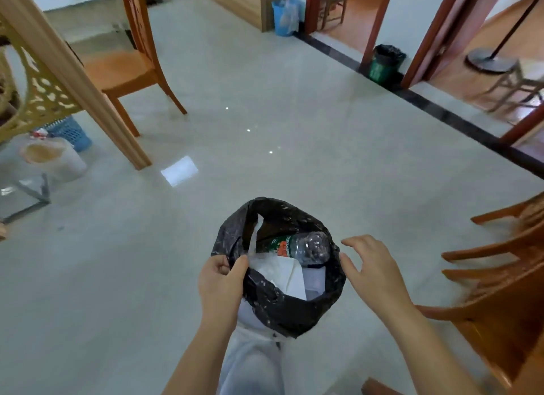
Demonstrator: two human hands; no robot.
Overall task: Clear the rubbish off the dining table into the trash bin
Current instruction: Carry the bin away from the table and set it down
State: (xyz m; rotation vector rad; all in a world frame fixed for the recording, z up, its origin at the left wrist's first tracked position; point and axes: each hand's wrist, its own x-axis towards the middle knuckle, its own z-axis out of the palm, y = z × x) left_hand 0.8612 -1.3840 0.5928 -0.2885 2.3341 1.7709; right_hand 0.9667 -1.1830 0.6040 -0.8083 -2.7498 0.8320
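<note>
A trash bin lined with a black plastic bag [282,309] stands on the pale tiled floor right below me. Inside lie a clear plastic bottle [306,246] with a green and red label and crumpled white paper [290,275]. My left hand [222,280] pinches the left rim of the black bag between thumb and fingers. Beside the bin's right rim hovers my right hand [372,269], fingers spread, holding nothing; whether it touches the bag I cannot tell.
A wooden table leg [88,100] and chair [138,67] stand at left, with a blue basket [72,131] and a white bucket [56,159] beneath. More wooden chairs [497,277] are at right. A green bin [384,63] sits by a far doorway.
</note>
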